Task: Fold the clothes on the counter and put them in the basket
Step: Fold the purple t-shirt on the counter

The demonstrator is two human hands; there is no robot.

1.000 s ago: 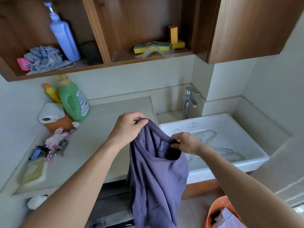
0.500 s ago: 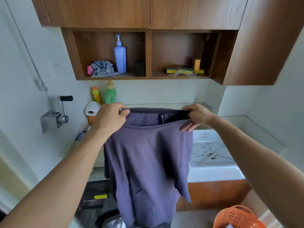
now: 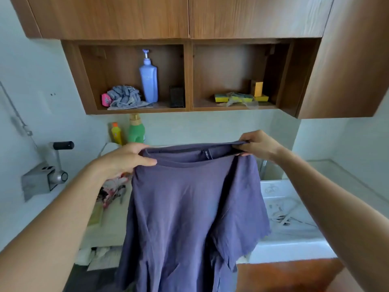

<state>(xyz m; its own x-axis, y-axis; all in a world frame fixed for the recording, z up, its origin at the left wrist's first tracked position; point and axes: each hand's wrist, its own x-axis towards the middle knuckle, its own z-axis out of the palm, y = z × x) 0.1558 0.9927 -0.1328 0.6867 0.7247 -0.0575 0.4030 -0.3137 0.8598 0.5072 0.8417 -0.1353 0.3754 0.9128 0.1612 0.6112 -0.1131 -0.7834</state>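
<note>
Both hands are up in front of the person, holding a purple shirt (image 3: 189,207) by the top edge at the neckline. The left hand (image 3: 124,160) has its fingers curled over the left end of the collar, with the thumb lying flat along the front of the fabric. The right hand (image 3: 259,145) pinches the right end, fingers wrapped round the edge, so both hands have a proper grip on the cloth. The collar is pulled fairly straight between them, and a small dark label shows inside the neck.

The shirt hangs in the air, not resting on anything, in front of where the counter (image 3: 113,226) meets the sink (image 3: 294,239). It drops down past the bottom of the view, and one sleeve flares out on the right side.

On the counter, left of the shirt, there's a pink and white jumble of small stuff (image 3: 111,190), too blurry to make out. A green bottle (image 3: 136,131) and a yellow bottle (image 3: 116,133) stand against the back wall. Up on the shelf (image 3: 189,108), the left cubby has a blue pump bottle (image 3: 148,81), a grey rag (image 3: 123,98) and a black box (image 3: 177,96). The right cubby has some sponges (image 3: 233,98). A metal fixture (image 3: 44,178) sits on the left wall.
</note>
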